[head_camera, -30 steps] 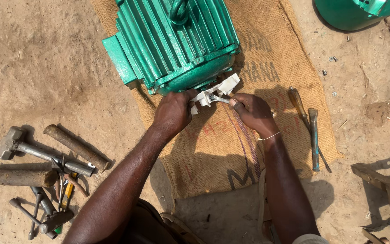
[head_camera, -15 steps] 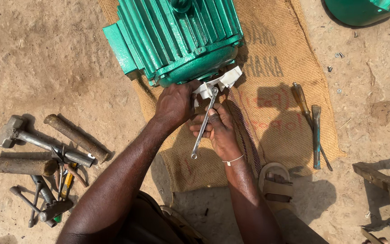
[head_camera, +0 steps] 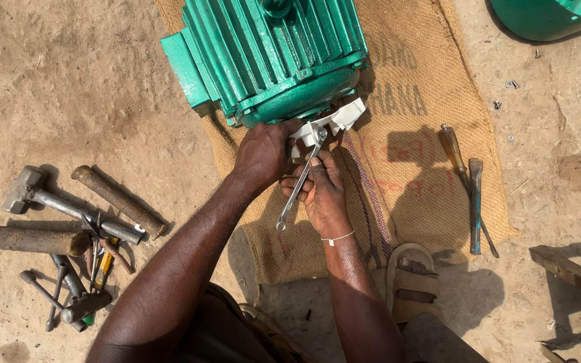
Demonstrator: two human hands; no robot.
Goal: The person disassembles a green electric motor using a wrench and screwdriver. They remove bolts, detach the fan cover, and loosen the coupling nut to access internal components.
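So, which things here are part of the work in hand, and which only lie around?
In use: green motor, white fan, spanner, left hand, right hand.
Lying about: hammer, metal bars, screwdriver, chisel.

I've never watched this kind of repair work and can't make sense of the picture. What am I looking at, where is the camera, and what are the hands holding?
The camera sits on the person's head and looks down at their own two arms. In front of them a green ribbed motor lies on a burlap sack spread over sandy ground. The right hand holds a metal spanner, its ring end up at the motor's lower edge. The left hand rests against white paper-like strips that stick out of the motor there. On the left lie a hammer, metal bars and small tools. On the right, on the sack, lie a wooden-handled screwdriver and a flat chisel-like tool. A sandalled foot shows below.
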